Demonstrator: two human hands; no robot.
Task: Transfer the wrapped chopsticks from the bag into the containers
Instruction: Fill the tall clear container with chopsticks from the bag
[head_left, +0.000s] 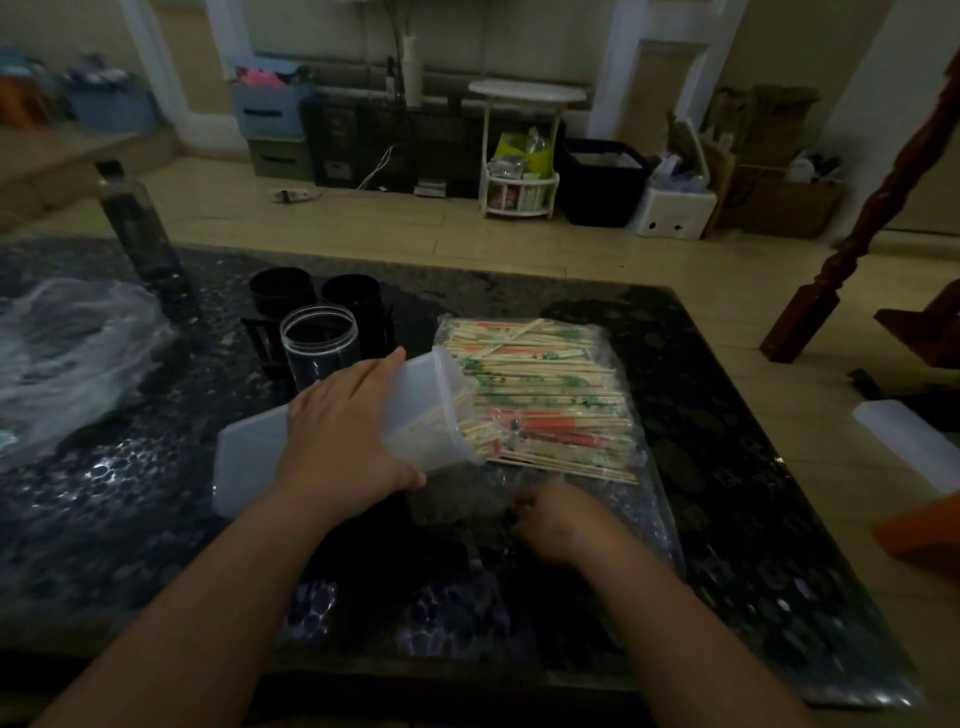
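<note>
The white translucent container (249, 457) was gripped by the left hand (345, 431), fingers spread over its upper wall and thumb wrapped round its near side, so that it was held tipped on its side with the open mouth turned right. The mouth was pressed against the left ends of the wrapped chopsticks (540, 395), and a few sticks could be made out through the wall just inside it. The right hand (558, 519) was set at the near edge of the bag (644, 519), fingers curled down onto the clear film; whether the film was actually pinched could not be told in the dim light. The loading step was judged to be in hand, with most of the pile not yet moved. For the next move, the bundle would need to be pushed or lifted leftward into the mouth while the container was kept steady and aligned with the sticks. The chopsticks were seen lying flat in a loose heap, mostly parallel, running left to right, pale wood in thin wrappers printed green and orange-red, on the opened bag on the dark table (753, 519). Just beyond the left hand, a clear jar (319, 348) and two black cups (280, 293) were standing upright and appeared unfilled.
</note>
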